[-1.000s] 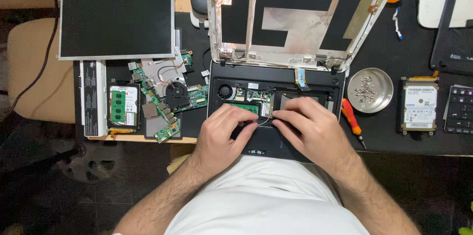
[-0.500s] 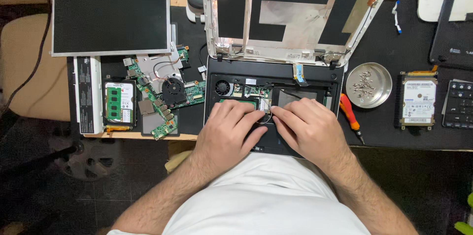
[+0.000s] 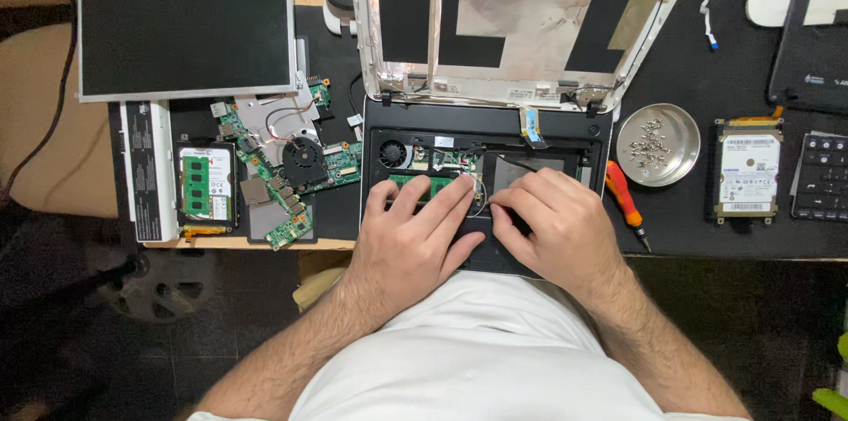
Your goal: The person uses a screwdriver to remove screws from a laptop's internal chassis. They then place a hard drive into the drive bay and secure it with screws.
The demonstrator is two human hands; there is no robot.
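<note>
An opened black laptop base (image 3: 583,134) lies in front of me, its bare lid shell (image 3: 503,23) standing behind it. My left hand (image 3: 415,240) lies flat on the base, fingers spread over a green memory module (image 3: 426,182) beside a small fan (image 3: 393,154). My right hand (image 3: 556,227) rests on the base to the right, fingertips pinched near a thin wire (image 3: 479,196) in the middle. Whether it grips anything is hidden by the fingers.
A loose screen panel (image 3: 185,32), a green motherboard with fan (image 3: 296,169) and a white battery (image 3: 150,169) lie left. A metal dish of screws (image 3: 658,143), a red screwdriver (image 3: 623,200), a hard drive (image 3: 747,172) and a keypad part (image 3: 821,178) lie right.
Both hands stay on the laptop base; the fingers have shifted slightly toward the middle. The view has drifted a little.
</note>
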